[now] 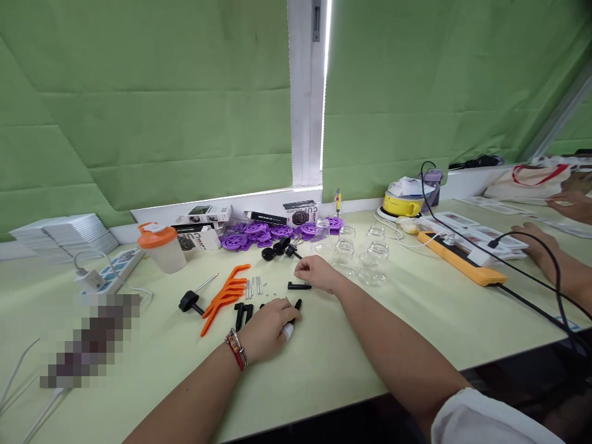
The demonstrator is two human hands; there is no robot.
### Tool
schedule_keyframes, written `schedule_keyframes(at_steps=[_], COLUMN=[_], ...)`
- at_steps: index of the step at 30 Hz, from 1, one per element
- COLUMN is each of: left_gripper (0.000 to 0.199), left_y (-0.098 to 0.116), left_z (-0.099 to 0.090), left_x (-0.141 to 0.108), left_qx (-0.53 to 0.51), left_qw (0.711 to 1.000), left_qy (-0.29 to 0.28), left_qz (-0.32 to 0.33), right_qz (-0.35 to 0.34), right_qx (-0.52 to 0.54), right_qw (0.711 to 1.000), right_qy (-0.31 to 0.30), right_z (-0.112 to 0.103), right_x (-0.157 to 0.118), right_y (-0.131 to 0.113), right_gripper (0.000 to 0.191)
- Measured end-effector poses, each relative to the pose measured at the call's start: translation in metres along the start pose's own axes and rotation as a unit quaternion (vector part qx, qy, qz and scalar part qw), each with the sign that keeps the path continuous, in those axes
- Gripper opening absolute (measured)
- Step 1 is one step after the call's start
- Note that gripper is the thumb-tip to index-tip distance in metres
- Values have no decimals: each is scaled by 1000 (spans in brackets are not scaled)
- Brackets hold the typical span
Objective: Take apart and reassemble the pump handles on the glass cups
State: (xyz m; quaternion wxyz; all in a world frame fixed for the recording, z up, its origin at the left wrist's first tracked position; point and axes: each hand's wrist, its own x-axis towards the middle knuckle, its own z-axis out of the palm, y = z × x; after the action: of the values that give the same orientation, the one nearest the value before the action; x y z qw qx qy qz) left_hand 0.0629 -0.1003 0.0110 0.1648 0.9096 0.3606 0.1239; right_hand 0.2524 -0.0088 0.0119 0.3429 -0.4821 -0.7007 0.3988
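My left hand [271, 328], with bracelets at the wrist, rests low over the table with its fingers closed on a small black part [296, 308]. My right hand [318, 274] is farther forward, fingertips pinched together; anything between them is too small to make out. Just below those fingertips lies a black rod-like part [299, 285]. Black brackets [243, 314] lie left of my left hand. Beyond them are silver screws [250, 288], orange branched pieces [225, 298] and a black knob with a shaft [189, 301]. Black round parts [272, 251] sit before the purple pieces [254, 235].
Clear glass-like containers [373, 262] stand right of my right hand. An orange-lidded cup [163, 248], a white power strip [121, 271] and white stacked sheets [65, 235] are at left. At right are an orange power strip [457, 259], cables and another person's hands [539, 243].
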Motion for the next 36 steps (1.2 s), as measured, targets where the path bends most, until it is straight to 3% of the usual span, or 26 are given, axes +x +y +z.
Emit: schedule_keyframes(at_steps=[9,15,28,36], left_gripper=[31,31,37,36], left_y=[3,-1,-9,-9], left_z=[-19,-21,-16,-16], left_x=[-8,-7,-3,-3], left_qx=[-29,-19,-82,-106], left_qw=[994,987,975,972], left_qy=[79,81,126,131], left_qz=[-63,-139,-162,-161], right_qz=[-1,-41,-81,-72], right_qx=[62,126,178,185], right_qw=[998,982,962,959], right_qy=[-26,-137,-189,-202], right_z=[5,14,37,36], right_x=[-6,-18,-24,-24], right_y=[-9,-25,-30,-30], right_gripper=[12,13,16,18])
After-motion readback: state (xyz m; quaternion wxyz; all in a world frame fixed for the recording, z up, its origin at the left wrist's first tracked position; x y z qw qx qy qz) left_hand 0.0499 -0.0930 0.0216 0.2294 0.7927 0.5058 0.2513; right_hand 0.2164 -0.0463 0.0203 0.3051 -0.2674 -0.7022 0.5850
